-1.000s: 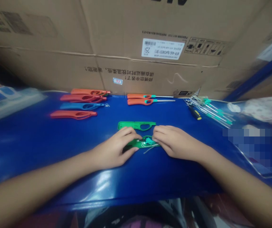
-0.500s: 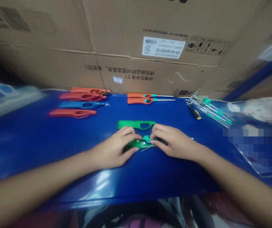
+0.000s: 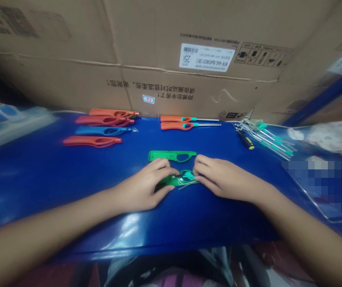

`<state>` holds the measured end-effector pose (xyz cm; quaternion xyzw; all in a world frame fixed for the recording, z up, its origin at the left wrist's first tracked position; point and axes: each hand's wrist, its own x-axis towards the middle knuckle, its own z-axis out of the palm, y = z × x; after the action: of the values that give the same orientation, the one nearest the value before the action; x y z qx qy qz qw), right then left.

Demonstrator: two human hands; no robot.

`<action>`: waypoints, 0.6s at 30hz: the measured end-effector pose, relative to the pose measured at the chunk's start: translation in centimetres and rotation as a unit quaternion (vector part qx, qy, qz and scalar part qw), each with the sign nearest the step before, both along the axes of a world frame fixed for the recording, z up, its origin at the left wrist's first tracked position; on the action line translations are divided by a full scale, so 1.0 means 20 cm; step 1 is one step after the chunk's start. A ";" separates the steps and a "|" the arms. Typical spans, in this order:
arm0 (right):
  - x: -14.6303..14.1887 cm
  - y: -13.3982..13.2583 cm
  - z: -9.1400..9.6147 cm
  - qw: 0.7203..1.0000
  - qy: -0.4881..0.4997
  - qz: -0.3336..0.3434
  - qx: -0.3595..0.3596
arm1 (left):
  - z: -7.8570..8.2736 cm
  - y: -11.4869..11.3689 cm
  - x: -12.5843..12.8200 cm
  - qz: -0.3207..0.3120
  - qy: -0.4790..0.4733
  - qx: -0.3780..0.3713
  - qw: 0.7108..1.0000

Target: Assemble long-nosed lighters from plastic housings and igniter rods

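My left hand [image 3: 151, 183] is closed, thumb and fingers gripping the left end of a green lighter shell half [image 3: 172, 182], open side up on the table. Inside it sit a teal trigger piece [image 3: 188, 175] and thin pale wires [image 3: 184, 183], some hanging over the near edge. My right hand [image 3: 218, 175] pinches at the right side of the trigger piece; its fingertips partly cover that end of the shell. Just beyond both hands lies a second green lighter shell half [image 3: 161, 155], untouched.
Several red, orange and blue lighter shells [image 3: 94, 141] lie at the left. Two orange lighters [image 3: 173, 126] with metal tubes are at the back. To the right are a black-yellow screwdriver [image 3: 247, 141] and several metal tubes with teal parts [image 3: 274, 144]. A large cardboard box [image 3: 153, 48] stands behind.
My right hand has shifted slightly right, and more of the teal trigger piece shows, lying flatter in the shell. My left hand keeps its place.
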<state>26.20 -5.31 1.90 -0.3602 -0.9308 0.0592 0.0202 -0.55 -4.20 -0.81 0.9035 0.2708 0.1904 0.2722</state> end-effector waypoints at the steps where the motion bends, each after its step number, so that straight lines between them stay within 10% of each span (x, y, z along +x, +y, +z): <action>1: 0.00 0.01 0.00 1.000 0.003 0.004 -0.002 | 0.00 0.00 0.00 0.000 -0.001 0.002 1.000; 18: 0.01 0.03 -0.02 0.996 0.083 0.021 -0.027 | -0.01 0.00 0.00 -0.001 -0.002 0.008 1.000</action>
<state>26.44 -4.66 1.41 -0.3351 -0.9312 0.1141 0.0869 -0.61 -4.15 -0.92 0.9055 0.2679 0.1940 0.2657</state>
